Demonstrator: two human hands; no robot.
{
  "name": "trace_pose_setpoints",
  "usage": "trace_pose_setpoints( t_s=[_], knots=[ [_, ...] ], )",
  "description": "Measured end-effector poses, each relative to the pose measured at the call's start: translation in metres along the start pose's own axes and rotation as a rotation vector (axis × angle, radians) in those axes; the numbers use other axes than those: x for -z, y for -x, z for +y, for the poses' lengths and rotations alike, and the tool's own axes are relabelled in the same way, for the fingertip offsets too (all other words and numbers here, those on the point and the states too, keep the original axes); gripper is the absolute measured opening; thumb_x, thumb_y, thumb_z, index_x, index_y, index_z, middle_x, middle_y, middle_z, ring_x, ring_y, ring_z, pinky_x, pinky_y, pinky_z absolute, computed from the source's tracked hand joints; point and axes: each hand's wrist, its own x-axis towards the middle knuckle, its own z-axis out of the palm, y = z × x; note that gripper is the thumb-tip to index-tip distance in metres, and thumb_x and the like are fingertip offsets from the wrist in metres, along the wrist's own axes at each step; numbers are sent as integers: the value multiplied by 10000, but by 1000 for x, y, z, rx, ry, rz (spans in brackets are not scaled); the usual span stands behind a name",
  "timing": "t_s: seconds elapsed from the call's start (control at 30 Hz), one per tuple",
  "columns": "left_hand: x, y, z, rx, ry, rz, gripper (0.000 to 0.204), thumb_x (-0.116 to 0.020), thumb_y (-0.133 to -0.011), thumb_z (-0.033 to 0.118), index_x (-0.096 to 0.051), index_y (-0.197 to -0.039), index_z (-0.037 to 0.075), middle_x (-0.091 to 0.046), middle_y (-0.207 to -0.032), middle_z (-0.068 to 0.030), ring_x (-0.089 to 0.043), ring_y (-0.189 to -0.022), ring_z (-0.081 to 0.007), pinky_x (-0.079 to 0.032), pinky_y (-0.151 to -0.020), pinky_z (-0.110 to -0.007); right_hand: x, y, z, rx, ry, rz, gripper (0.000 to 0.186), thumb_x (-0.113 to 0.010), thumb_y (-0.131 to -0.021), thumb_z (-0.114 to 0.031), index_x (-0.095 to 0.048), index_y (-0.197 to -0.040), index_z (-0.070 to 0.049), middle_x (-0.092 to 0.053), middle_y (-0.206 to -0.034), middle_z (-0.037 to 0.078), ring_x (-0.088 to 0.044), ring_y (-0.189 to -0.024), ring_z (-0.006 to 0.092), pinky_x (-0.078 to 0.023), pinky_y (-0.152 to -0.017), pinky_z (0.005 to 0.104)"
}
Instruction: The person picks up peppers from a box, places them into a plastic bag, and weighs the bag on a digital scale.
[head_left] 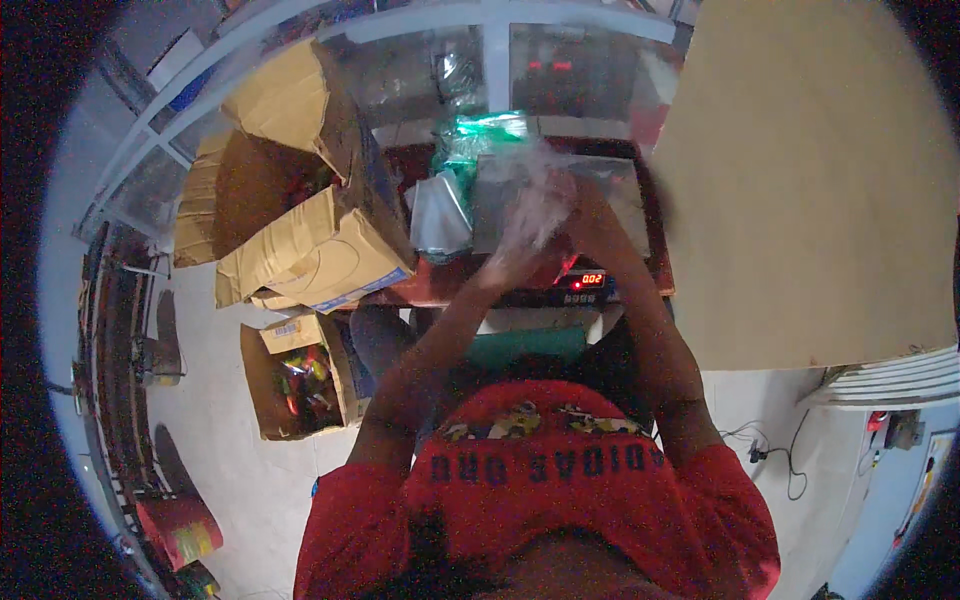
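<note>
At the right grip (590, 212), clear bag (538, 195)

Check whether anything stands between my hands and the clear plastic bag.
Nothing visible does: the left hand and right hand are both at the clear plastic bag, blurred over the scale.

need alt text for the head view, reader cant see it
The left hand and right hand handle blurred clear plastic over a digital scale with a red-lit display. To the left are a large open cardboard box and, on the floor, a smaller box of colourful items.
</note>
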Motion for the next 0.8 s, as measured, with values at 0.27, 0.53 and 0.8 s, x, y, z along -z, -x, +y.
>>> trace_pose_setpoints(
  t_s=[0.27, 0.53, 0.8],
  knots=[
    [57, -23, 89, 494, 740, 94, 223, -491, -978, 213, -583, -1006, 12, -640, -909, -62, -583, -861, -154, -458, -818, -311, 91, -42, -6, -654, -577, 184, 296, -611, -858, -200, -611, -1118, -59, -596, -1088, 41, -562, -1041, 204, -430, -902, 334],
    [38, -10, 78, 427, 566, 168, 223, -477, -972, 219, -570, -948, 18, -645, -862, -55, -595, -806, -136, -479, -743, -311, 83, -29, -40, -507, -492, -13, 224, -659, -843, -157, -601, -1024, -40, -562, -983, 2, -525, -891, 95, -426, -767, 243],
    [39, 4, 56, 136, 536, 161, 231, -462, -995, 242, -552, -949, 34, -637, -833, -69, -609, -743, -163, -495, -674, -293, 132, -53, -48, -547, -751, 414, 126, -668, -829, -106, -595, -910, -43, -570, -934, 36, -526, -857, 120, -436, -763, 265]
  ],
)
